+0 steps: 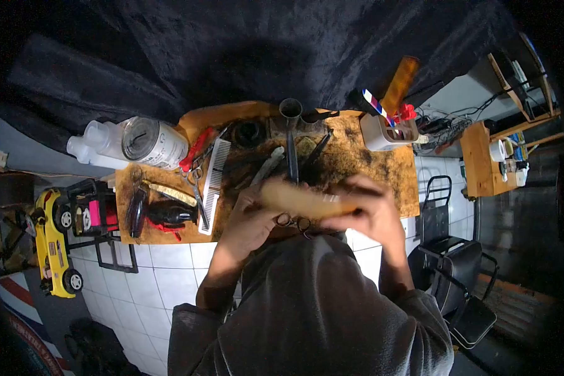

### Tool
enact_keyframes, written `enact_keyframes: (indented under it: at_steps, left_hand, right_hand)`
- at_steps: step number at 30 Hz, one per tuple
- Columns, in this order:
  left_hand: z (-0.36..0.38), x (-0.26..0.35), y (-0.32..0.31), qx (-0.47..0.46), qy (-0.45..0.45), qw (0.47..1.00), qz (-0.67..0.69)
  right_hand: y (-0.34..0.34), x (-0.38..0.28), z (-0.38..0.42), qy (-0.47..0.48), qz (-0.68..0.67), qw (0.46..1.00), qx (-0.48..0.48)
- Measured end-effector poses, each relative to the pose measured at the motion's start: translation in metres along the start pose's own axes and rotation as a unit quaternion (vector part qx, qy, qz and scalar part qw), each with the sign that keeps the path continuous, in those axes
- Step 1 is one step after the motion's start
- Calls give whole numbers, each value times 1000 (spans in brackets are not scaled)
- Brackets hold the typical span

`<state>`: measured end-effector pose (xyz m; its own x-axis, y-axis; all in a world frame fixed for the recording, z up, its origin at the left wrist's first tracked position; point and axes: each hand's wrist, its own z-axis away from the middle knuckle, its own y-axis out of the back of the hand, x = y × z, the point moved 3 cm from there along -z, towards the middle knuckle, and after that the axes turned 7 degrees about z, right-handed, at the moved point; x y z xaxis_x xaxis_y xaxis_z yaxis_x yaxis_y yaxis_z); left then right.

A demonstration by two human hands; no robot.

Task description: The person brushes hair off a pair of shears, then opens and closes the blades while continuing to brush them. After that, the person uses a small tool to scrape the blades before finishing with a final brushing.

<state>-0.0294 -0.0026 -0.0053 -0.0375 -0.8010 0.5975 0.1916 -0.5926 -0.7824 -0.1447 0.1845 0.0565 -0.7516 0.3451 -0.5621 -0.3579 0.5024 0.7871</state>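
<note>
A blurred wooden brush (307, 202) is gripped at both ends by the two hands (249, 219) (371, 210), seemingly for steadiness, above the scissors (294, 222).

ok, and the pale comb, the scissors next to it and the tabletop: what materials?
Pale comb: probably plastic, smooth off-white, maybe satin; even color, fine uniform teeth.
Scissors: likely steel, smooth finish; grey metallic look.
Tabletop: looks like wood or wood board, worn; warm brown with dark blotches. Solid or veneer, can't tell.
</note>
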Motion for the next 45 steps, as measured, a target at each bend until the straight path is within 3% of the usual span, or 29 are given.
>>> enact_keyframes:
  at_steps: [2,5,6,9,11,12,15,16,20,22,25,26,27,29,30,33,35,37,40,41,43,45]
  left_hand:
    - [2,1,1,32,67,993,-97]
    - [4,5,-18,19,101,994,-48]
    - [2,5,-16,-7,100,993,-60]
    - [-3,7,-8,-6,27,979,-203]
    - [-5,7,-25,-11,-7,1000,-2]
    - [-3,10,-26,-17,7,1000,-7]
    - [-2,11,-13,-78,37,953,-289]
    - [2,8,-19,-43,-8,988,-151]
    - [0,10,-25,2,45,995,-94]
    - [-4,8,-18,39,64,996,-42]
    - [-5,8,-19,-17,-76,997,-6]
    - [-6,9,-14,52,8,998,-23]
    - [-7,8,-13,67,1,996,-56]
    - [-5,-3,2,-14,-37,997,72]
    - [-8,2,0,-40,-45,995,-78]
    - [0,9,-18,49,65,994,-74]
    - [3,12,-23,69,58,992,-87]
    - [1,13,-18,70,35,989,-126]
    - [-3,7,-11,55,-102,993,-20]
    - [-4,8,-7,84,-64,994,-40]
    - [-4,3,0,57,-77,995,-25]
    - [-1,4,6,52,-10,991,-126]
  right_hand:
    - [8,8,-7,-32,49,993,99]
    - [20,6,-13,-126,49,972,190]
    - [20,9,-10,-118,34,976,182]
    - [14,6,-2,20,-35,999,10]
    - [9,-9,1,15,-86,992,-93]
    - [8,-6,2,16,-69,995,-69]
    - [10,11,-4,-40,-9,998,57]
    - [11,13,-7,-79,8,991,107]
    - [21,12,-13,-151,22,968,197]
    - [16,14,-7,-57,-7,991,123]
    - [8,-4,-4,44,-101,993,-48]
    - [4,-7,-4,46,-111,990,-78]
    - [1,-8,-4,47,-122,986,-108]
    - [-4,8,-2,0,-94,995,-36]
    - [2,10,-6,-15,-50,999,12]
    - [9,17,-13,-100,-2,985,139]
    - [12,19,-15,-145,29,971,189]
    - [10,21,-10,-91,-36,987,128]
    - [0,6,-2,20,-134,991,-14]
    - [-2,3,-1,13,-122,992,-27]
    - [-5,0,0,-1,-100,993,-55]
    - [-2,14,-4,-33,-52,997,37]
